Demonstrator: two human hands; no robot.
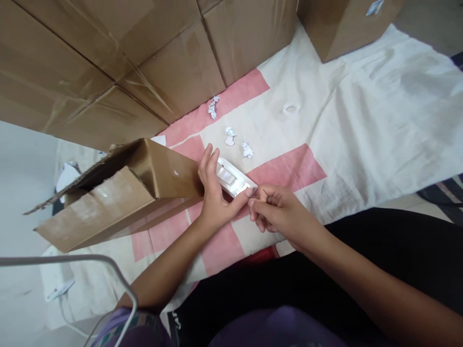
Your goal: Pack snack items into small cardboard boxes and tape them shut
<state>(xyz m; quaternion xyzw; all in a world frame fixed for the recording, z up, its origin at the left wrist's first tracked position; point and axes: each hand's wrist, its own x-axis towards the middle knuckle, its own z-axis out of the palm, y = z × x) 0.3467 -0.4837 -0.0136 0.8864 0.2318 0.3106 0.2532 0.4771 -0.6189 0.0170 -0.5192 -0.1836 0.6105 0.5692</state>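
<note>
A white plastic piece (231, 177), flat with a raised rectangular middle, is tilted just above the cloth; its exact kind I cannot tell. My left hand (213, 197) grips it, fingers along the far left end and thumb across the near right end. At that right corner my right hand (271, 209) is closed in a pinch, thumb against fingers. Whatever is in the pinch, if anything, is too small to make out. Just beyond the white piece lie torn paper scraps (247, 150).
An open cardboard box (173, 173) stands left of my hands, its flaps spread. Stacked taped cartons (177, 72) form a wall behind, with another carton (347, 29) at the back right. A white ring (291, 109) lies on the pink-and-white cloth (361, 130). A grey cable (72, 260) crosses the lower left.
</note>
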